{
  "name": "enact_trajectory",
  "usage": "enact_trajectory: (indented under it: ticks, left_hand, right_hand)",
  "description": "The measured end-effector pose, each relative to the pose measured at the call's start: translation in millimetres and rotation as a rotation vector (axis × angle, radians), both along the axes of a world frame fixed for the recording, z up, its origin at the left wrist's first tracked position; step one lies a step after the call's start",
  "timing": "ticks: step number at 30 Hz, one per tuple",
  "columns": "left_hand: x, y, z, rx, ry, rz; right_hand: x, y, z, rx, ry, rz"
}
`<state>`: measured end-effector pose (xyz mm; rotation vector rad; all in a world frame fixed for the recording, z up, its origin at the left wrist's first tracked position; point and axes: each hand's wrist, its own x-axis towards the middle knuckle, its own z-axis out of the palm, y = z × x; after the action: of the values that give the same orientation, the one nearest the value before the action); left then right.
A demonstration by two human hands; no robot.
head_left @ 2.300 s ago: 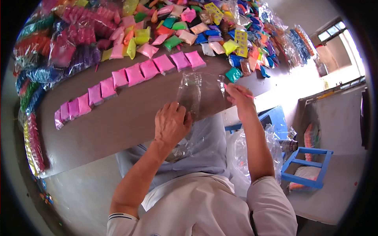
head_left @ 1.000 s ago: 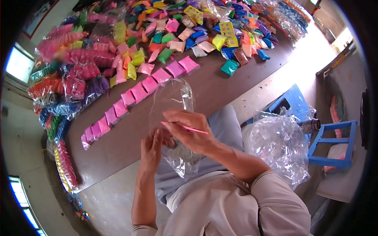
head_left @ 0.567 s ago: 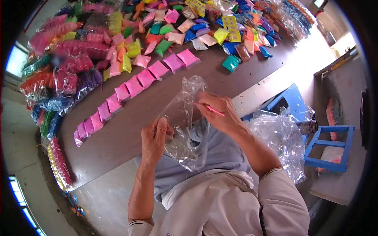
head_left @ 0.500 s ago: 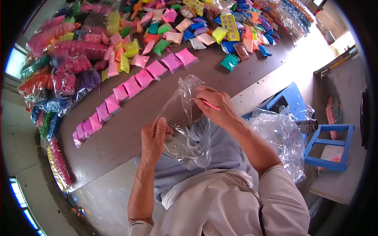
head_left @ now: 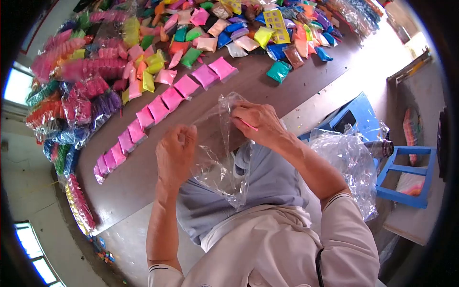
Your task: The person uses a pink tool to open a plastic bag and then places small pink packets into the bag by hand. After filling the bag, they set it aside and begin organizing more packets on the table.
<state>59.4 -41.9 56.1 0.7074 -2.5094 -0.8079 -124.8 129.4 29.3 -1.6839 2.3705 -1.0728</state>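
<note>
A clear plastic bag (head_left: 224, 165) hangs over my lap at the table's near edge. My right hand (head_left: 258, 123) pinches its upper edge, and a thin pink stick (head_left: 248, 125) pokes out between the same fingers. On the bag's other side is my left hand (head_left: 176, 154), slightly blurred, its fingers curled and the thumb against the film; it appears closed on the bag's edge. Beyond both hands, a slanting row of pink and purple-pink packets (head_left: 158, 109) lies on the brown table (head_left: 158, 162).
Heaped colourful packets (head_left: 210, 33) cover the far side of the table. Bundled packets in clear wrap (head_left: 91, 91) pile up at the left. To my right are a crumpled heap of clear bags (head_left: 342, 162), a blue stool (head_left: 406, 177), a dark bottle (head_left: 380, 149) and a blue box (head_left: 354, 115).
My left hand has shifted left and slightly up, drawing away from my right hand. My right hand has moved slightly left and still pinches the bag and stick. The view has tilted slightly.
</note>
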Motion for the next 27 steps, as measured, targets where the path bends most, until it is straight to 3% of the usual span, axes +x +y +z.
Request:
enact_trajectory:
  ticks: [4,12,14,20,27]
  left_hand:
    - [-16,-15,3,-0.114,0.006,0.062]
    - [-4,-15,-41,-0.185,-0.027,0.115]
    - [0,-17,-40,-0.194,-0.019,0.132]
    - [11,-12,-13,-0.084,-0.015,0.175]
    - [26,-1,37,-0.183,0.213,0.114]
  right_hand:
    - [4,-2,1,-0.011,0.017,0.038]
    - [18,-2,-14,0.000,0.068,0.162]
    - [19,-6,-14,0.013,0.179,0.167]
    - [14,-14,-4,0.111,0.139,0.259]
    - [12,-19,2,0.162,0.166,0.300]
